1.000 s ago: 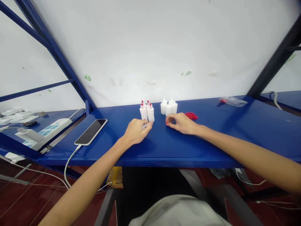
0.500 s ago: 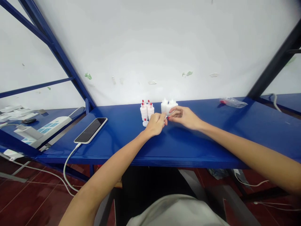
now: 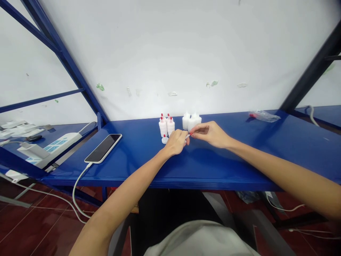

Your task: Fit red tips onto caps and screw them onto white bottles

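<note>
My left hand [image 3: 176,143] is closed around a white nozzle lid [image 3: 187,136], whose tip points right; most of it is hidden by the fingers. On that tip, a small red cap [image 3: 190,134] is pinched between the thumb and fingers of my right hand [image 3: 211,135]. Just beyond the left hand stand several white squeeze bottles with red tips [image 3: 163,128]. Near them a loose white lid with a red tip [image 3: 164,139] rests on the table. Behind my right fingers are several white squeeze bottles with bare white nozzles [image 3: 194,122].
A phone [image 3: 103,148] on a charging cable lies at the left of the blue table [image 3: 218,172]. Toward the back right is a clear plastic bag [image 3: 266,116] with something red inside. A power strip [image 3: 57,147] sits beyond the left frame post.
My right fingers have come to the lid's tip with the red cap. More of the lid's white tip shows at my left hand, which has hardly moved.
</note>
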Tool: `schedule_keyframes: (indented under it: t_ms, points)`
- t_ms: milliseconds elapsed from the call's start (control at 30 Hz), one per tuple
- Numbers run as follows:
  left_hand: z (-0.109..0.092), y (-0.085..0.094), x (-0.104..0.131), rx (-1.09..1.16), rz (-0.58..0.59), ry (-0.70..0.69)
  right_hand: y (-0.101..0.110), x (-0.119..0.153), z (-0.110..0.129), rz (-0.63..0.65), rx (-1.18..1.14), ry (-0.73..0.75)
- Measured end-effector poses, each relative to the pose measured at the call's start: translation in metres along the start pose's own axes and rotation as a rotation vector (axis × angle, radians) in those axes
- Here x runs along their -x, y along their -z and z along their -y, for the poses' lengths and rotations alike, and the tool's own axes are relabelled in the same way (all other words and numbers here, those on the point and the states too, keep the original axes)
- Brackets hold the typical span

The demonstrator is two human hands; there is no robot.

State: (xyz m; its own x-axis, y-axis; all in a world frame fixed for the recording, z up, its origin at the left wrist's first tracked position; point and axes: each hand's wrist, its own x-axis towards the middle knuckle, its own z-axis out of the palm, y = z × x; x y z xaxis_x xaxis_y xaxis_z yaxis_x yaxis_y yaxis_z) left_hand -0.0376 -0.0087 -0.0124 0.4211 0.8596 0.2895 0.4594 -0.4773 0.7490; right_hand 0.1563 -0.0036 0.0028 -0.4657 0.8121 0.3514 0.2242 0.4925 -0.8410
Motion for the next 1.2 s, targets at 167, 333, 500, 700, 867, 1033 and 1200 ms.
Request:
schedule_keyframes:
  t_ms: [167,333,500,700,867,1033,1200]
  points:
    - [0.001,-0.001,0.000,0.036,0.014,-0.040,-0.001,0.002,0.006,0.008,0.057,0.036]
    - [0.002,-0.003,0.001,0.022,0.017,-0.061,-0.006,0.007,0.010,0.009,0.111,0.143]
    - [0.001,-0.004,0.003,0.007,0.028,-0.050,-0.011,0.012,0.014,0.006,0.243,0.236]
    - [-0.003,-0.004,0.005,0.024,0.024,-0.066,-0.013,0.013,0.012,-0.008,0.256,0.257]
    - [-0.005,-0.007,0.008,-0.016,-0.067,-0.104,-0.017,0.014,0.009,-0.022,0.205,0.244]
    - [-0.005,-0.010,0.010,-0.005,-0.109,-0.175,-0.019,0.015,0.012,0.011,0.269,0.290]
    - [-0.002,-0.005,0.016,0.047,-0.129,-0.072,-0.010,0.011,0.006,-0.019,0.379,0.308]
